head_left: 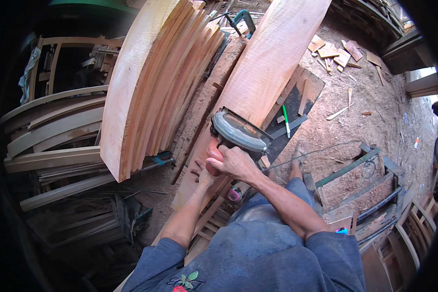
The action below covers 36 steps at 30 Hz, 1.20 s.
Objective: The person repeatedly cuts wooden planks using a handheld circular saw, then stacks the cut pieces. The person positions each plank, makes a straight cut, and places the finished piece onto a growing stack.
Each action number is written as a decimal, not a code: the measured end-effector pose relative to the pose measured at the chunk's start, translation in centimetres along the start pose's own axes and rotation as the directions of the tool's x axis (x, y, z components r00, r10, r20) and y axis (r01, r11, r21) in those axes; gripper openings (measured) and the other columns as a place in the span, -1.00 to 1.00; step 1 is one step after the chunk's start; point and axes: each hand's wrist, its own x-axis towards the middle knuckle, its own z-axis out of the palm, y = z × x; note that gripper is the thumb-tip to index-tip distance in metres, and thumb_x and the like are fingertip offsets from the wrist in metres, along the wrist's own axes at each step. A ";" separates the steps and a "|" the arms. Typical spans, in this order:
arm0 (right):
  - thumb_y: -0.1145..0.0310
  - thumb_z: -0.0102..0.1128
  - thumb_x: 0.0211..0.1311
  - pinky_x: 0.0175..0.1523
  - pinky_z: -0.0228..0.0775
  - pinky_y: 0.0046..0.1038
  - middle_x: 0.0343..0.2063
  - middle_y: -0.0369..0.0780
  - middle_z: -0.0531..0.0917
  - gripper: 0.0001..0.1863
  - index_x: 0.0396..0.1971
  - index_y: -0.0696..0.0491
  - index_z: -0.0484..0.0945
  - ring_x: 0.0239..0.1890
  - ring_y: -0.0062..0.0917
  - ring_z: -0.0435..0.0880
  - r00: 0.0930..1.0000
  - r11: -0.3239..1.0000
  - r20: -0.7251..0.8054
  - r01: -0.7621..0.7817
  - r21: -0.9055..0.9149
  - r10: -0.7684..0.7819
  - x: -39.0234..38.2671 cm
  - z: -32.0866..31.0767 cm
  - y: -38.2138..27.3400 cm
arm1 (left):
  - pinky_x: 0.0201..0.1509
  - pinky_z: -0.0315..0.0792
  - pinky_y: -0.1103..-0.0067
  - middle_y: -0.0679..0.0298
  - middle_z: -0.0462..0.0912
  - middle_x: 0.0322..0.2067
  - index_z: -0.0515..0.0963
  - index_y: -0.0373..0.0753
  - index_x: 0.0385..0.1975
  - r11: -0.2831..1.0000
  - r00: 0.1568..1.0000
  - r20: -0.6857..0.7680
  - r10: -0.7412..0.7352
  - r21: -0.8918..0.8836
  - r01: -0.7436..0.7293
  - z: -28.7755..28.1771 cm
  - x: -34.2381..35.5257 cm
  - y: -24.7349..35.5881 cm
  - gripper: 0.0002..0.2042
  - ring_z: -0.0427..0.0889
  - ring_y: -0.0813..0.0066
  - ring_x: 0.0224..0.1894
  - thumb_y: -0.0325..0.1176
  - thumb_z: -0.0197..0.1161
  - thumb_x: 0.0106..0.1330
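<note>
A handheld circular saw with a rounded grey guard and a reddish body rests on a wide, pale wooden plank. My right hand is closed around its rear handle, with the forearm coming in from the lower right. Just left of the saw, my left hand lies on the plank's near part, fingers spread and holding nothing. The blade is hidden under the guard. Right of the saw, a green-and-white pen lies on a dark surface beside the plank.
A thick stack of curved boards stands close on the left. A teal clamp sits at the plank's far end. Wood offcuts litter the dusty floor on the right, near a metal-edged frame. A cord trails across the floor.
</note>
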 end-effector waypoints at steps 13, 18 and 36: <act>-0.33 0.16 0.44 -0.16 0.57 0.10 -0.45 0.23 0.70 -0.25 -0.26 0.24 0.59 -0.27 0.25 0.73 1.000 1.000 0.023 -0.012 0.011 0.012 1.4 0.1 -0.7 | 0.35 0.25 -0.50 0.03 -0.48 0.68 -0.37 0.10 0.70 0.985 0.986 -0.112 0.127 -0.103 -0.138 1.8 1.8 -1.3 0.33 -0.40 -0.82 0.55 0.25 0.56 0.13; -0.34 0.16 0.44 -0.15 0.58 0.10 -0.44 0.23 0.70 -0.23 -0.26 0.25 0.59 -0.27 0.24 0.74 0.999 1.000 0.036 -0.022 0.013 0.021 2.3 0.2 -1.0 | 0.33 0.24 -0.51 0.01 -0.51 0.68 -0.45 0.12 0.69 0.997 0.999 -0.002 -0.052 0.062 0.052 1.9 1.9 -0.5 0.32 -0.44 -0.87 0.53 0.38 0.45 0.17; -0.33 0.21 0.43 -0.26 0.59 0.05 -0.50 0.22 0.69 -0.23 -0.29 0.27 0.61 -0.34 0.20 0.76 0.999 0.998 0.023 0.025 0.064 -0.026 4.1 0.8 -1.6 | 0.41 0.31 -0.35 -0.18 -0.47 0.67 -0.30 0.03 0.71 0.927 0.995 0.058 0.084 0.362 -0.099 4.0 4.2 -2.6 0.37 -0.31 -0.97 0.49 0.75 0.15 0.04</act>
